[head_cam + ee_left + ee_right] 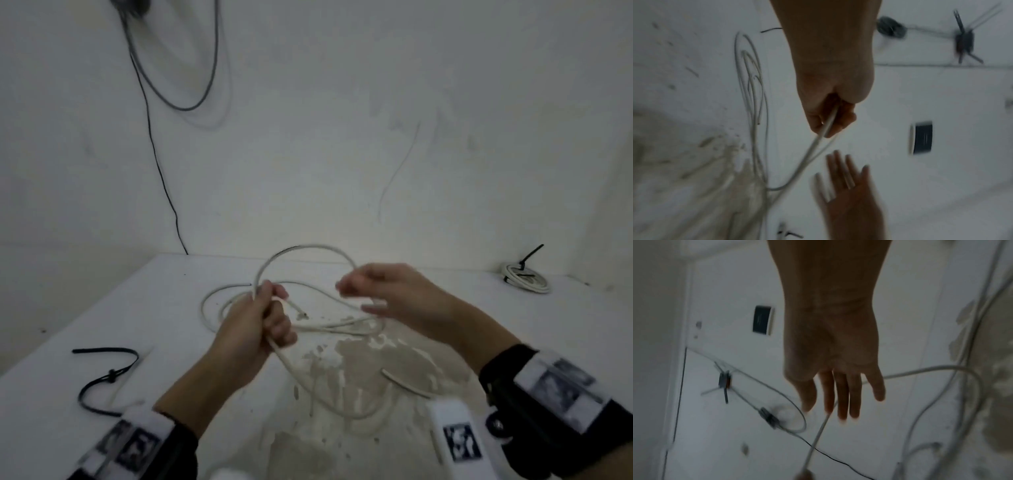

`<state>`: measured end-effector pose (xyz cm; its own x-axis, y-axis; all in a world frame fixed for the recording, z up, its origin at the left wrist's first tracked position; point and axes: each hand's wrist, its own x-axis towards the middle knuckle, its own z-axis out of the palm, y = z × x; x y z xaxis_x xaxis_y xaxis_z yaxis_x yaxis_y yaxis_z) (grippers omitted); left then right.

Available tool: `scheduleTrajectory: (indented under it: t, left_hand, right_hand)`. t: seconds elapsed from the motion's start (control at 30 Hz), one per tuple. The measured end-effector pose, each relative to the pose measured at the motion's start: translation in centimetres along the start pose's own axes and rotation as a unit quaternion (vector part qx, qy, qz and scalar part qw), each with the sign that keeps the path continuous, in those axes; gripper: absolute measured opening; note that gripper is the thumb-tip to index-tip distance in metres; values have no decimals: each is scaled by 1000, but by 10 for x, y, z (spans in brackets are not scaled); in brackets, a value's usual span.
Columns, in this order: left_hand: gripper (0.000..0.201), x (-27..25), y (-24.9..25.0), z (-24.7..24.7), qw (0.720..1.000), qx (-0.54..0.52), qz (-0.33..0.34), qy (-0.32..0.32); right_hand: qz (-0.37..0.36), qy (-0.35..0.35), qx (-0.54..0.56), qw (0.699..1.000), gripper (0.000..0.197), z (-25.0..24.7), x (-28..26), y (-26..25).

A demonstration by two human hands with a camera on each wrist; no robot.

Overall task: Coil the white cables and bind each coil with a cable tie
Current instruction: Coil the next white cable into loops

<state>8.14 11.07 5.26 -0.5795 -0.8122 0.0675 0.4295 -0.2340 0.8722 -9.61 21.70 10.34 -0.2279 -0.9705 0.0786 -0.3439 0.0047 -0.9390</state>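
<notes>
A long white cable (308,247) loops above the white table (102,308) and trails in slack curves across it. My left hand (263,318) grips the cable in a fist above the table's middle; the left wrist view shows the cable (828,123) running out between the curled fingers. My right hand (370,294) hovers to the right with straight, spread fingers, blurred, and the cable's raised loop passes beside it. In the right wrist view the right hand (838,386) holds nothing. Two black cable ties (106,373) lie at the left front.
A bound white coil (525,277) with a black tie sits at the table's far right corner. Paint is worn off in a brown patch (359,363) near the front. A dark cable (161,164) hangs down the wall behind.
</notes>
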Motion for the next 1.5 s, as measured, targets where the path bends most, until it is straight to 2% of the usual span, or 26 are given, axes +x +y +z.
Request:
scheduleTrajectory:
  t: [0.07,0.13,0.2,0.3,0.37,0.4,0.47,0.5,0.53,0.57,0.63,0.67,0.73,0.77,0.8,0.87,0.9,0.97,1.03,1.1,1.23,1.37,1.5]
  left_hand:
    - [34,13,20,-5,992,-122,2,22]
    - [34,23,34,-10,981,-189,1,38]
    - [34,29,40,-14,976,-212,-3,58]
    - [31,33,42,-20,974,-208,-10,92]
    - [27,33,44,-23,984,-126,-34,120]
    - [31,32,44,-24,987,-61,-62,133]
    - [54,32,43,-24,974,77,-97,188]
    - [63,30,43,-21,959,147,-74,230]
    - [65,27,44,-17,944,206,-24,256]
    - [66,23,44,-12,929,263,36,256]
    - [73,21,43,-8,886,390,145,203]
    - [76,20,45,-6,858,450,175,176]
    - [63,23,49,-8,821,508,203,163]
    - [47,26,52,-10,823,504,204,163]
    - [31,30,56,-13,838,483,198,161]
    - [15,32,58,-18,874,439,164,129]
    - [14,32,58,-20,889,424,141,101]
    - [25,28,57,-25,927,362,84,47]
    - [37,22,57,-26,970,243,25,9]
    - [38,17,57,-23,995,97,-3,-15]
    - [38,14,62,-6,994,-102,-7,-35]
    - [41,15,64,5,976,-210,36,-47]
    - [40,17,67,10,951,-298,69,-43]
  right_hand:
    - [27,-142,-164,976,34,16,-9,22]
    - [42,-234,-217,947,46,35,-14,45]
    - [23,-247,-208,946,39,51,-15,56]
    - [-51,-203,-219,953,19,59,-11,50]
    - [-83,-157,-181,967,12,57,-7,37]
    - [-89,-126,-149,977,12,54,-4,30]
    - [-77,-62,-79,992,11,47,2,13]
    - [-74,-43,-47,995,11,44,5,4]
    - [-75,-34,-25,996,12,41,9,-5]
    - [-81,-34,-15,996,13,39,12,-13]
    - [-98,-50,-18,994,14,37,18,-31]
    - [-108,-57,-15,992,15,36,20,-39]
    - [-134,-56,9,989,15,33,23,-54]
    - [-149,-48,22,987,15,31,24,-60]
    - [-163,-36,25,986,14,30,26,-65]
    - [-188,-12,29,982,12,28,29,-73]
    - [-199,-3,55,979,14,27,31,-75]
    - [-208,13,159,965,16,24,35,-77]
    - [-211,24,214,954,15,23,37,-77]
    - [-206,29,212,955,13,28,39,-73]
    - [-195,57,237,950,16,50,40,-60]
    - [-153,58,357,919,15,73,43,-47]
    - [-101,49,407,906,12,92,42,-41]
